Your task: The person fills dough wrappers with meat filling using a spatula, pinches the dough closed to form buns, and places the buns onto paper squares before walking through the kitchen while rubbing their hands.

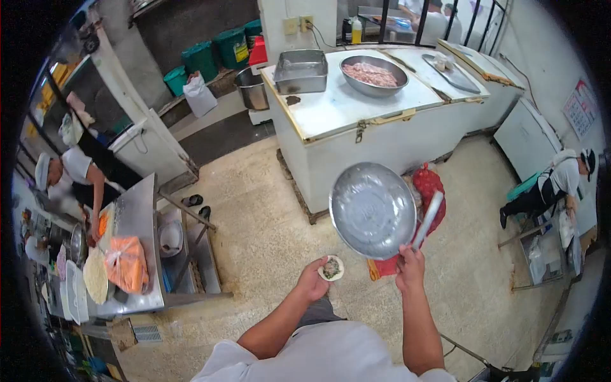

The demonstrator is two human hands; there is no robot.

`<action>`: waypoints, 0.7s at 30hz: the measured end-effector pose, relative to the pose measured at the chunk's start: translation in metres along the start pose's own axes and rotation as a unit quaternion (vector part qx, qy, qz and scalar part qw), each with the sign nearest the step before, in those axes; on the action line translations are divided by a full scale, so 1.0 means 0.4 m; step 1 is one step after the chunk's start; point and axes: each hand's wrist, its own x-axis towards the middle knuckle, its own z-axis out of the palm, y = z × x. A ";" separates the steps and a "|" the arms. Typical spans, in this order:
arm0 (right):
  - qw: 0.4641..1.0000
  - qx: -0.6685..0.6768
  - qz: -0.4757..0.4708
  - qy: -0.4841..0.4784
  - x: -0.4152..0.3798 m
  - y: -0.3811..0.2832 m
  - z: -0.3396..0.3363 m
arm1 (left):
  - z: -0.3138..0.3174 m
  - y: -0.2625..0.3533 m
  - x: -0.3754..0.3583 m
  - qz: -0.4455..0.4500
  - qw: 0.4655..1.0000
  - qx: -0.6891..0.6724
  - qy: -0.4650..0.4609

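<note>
Holding a dumpling wrapper with a dab of dark green filling at its middle: left hand, fingers curled under and cupping the wrapper, which lies flat and open just off the fingertips, above the floor and in front of the person's chest

Right hand: closed around the base of a flat metal spatula and pinching the rim of a round steel bowl; bowl tilted up on edge so its shiny inside faces the camera, spatula slanting up along its right side; how the fingers split between the two cannot be told

Behind the bowl, on the floor: red mesh bag, partly hidden, leaning near the corner of a white chest freezer

On the freezer lid: square steel tray at the left, wide steel basin of pink minced meat beside it. Steel pot on the floor at the freezer's left end; green bins along the wall beyond

Left of frame: steel worktop carrying an orange plastic bag and a stack of pale round wrappers; a person in white cap and dark apron bends over its far end

Right of frame: another person in a white cap crouches beside a second white freezer
</note>
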 end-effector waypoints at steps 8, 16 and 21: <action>0.998 -0.054 -0.041 0.009 0.442 -0.014 0.469 | 0.086 0.368 0.177 0.112 0.994 0.003 0.001; 0.983 -0.160 -0.067 0.066 0.624 -0.011 0.748 | 0.154 0.441 0.231 0.169 0.985 -0.017 0.028; 0.986 -0.154 -0.061 -0.005 0.640 -0.019 0.723 | 0.148 0.428 0.245 0.152 0.988 -0.016 0.036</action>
